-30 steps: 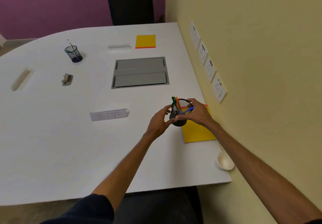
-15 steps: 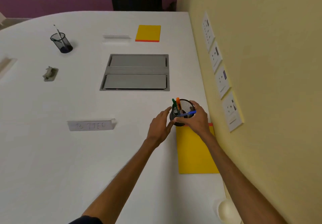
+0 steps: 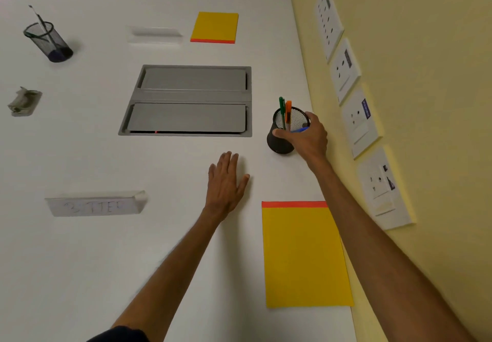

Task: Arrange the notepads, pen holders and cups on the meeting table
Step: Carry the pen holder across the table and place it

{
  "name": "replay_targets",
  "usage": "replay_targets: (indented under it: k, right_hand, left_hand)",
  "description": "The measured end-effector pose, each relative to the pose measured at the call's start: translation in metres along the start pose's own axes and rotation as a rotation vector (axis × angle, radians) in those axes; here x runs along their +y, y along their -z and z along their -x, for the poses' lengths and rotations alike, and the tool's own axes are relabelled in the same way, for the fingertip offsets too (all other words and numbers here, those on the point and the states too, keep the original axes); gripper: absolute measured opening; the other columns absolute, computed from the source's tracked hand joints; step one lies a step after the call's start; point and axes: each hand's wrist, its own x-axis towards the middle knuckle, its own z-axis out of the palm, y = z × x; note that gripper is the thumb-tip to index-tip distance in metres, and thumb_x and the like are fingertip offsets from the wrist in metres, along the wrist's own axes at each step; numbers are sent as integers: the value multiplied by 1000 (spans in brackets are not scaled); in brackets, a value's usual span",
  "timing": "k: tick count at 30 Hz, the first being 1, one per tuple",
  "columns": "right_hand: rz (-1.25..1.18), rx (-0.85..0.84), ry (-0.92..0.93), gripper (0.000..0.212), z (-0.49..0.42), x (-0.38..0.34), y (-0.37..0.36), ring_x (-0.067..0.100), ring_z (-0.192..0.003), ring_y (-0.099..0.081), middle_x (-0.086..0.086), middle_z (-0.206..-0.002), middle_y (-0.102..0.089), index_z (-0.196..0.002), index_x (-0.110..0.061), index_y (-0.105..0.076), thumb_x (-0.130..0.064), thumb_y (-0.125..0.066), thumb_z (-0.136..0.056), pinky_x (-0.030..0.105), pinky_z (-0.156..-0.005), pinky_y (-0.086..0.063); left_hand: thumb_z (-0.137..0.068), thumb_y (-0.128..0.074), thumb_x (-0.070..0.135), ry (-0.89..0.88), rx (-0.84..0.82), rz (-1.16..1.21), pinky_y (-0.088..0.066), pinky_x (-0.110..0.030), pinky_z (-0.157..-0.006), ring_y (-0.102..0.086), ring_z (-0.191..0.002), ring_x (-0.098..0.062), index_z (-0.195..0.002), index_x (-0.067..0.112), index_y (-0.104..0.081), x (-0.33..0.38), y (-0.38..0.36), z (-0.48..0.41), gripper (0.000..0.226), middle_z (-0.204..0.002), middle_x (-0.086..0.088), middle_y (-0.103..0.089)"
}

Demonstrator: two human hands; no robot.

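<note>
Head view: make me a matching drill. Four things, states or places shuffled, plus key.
Things
1. near pen holder
2. far pen holder
3. near notepad
4. left hand

States or places
a. flat on the table, fingers straight
b. gripped by the right hand
c. far left, one pen sticking out
d. lying flat, orange strip at its far end

Pairs: 1-b, 2-c, 3-d, 4-a

Even, soft indoor light; faint shadows under objects; wide-angle bending at edges; slight softness and compression blur.
</note>
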Motion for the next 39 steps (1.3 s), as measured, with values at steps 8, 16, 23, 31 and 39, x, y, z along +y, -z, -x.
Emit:
replay_targets:
  k: [8, 16, 23, 31, 39]
  right_hand:
    - [89, 106, 19, 110, -47, 8, -15, 23, -122, -53, 4, -136, -53, -144, -16, -39, -56, -87, -54, 39, -96, -50]
    - [127, 158, -16, 110, -61, 4, -18, 25, -123, -53, 5, -137, -54, -144, -15, -40, -60, -86, -54, 38, -93, -48]
    - [124, 175, -34, 112, -59, 10, -19, 25, -125, -53, 5, -138, -53, -144, -14, -39, -60, -86, -53, 41, -95, -49]
    - [48, 177, -51, 121, -50, 14, -21, 27, -135, -44, 7, -149, -42, -151, -11, -25, -60, -85, -57, 42, -103, -48]
    - [34, 117, -162, 127, -12, 27, -27, 30, -147, -26, 12, -159, -25, -154, -6, -13, -63, -80, -62, 45, -116, -31]
  left_hand:
    - [-95, -9, 66, -14, 1, -201, 13, -55, -119, 9, -152, -18, -157, 22, 0, -11, -23, -22, 77, -165, -3, 4]
    - [-93, -9, 68, -25, -2, -199, 12, -55, -119, 14, -151, -16, -156, 25, 4, -12, -23, -23, 77, -164, -2, 10]
    - [-93, -8, 68, -30, 7, -200, 11, -55, -120, 13, -151, -18, -156, 25, 3, -15, -26, -24, 77, -164, -3, 9]
    - [-92, -8, 70, -28, 3, -195, 11, -56, -120, 13, -151, -17, -157, 25, 2, -13, -24, -23, 79, -164, -3, 9]
    - [-89, -7, 75, -58, -79, -185, 11, -50, -121, 17, -150, -17, -156, 21, 6, -17, -15, -16, 88, -164, -3, 12]
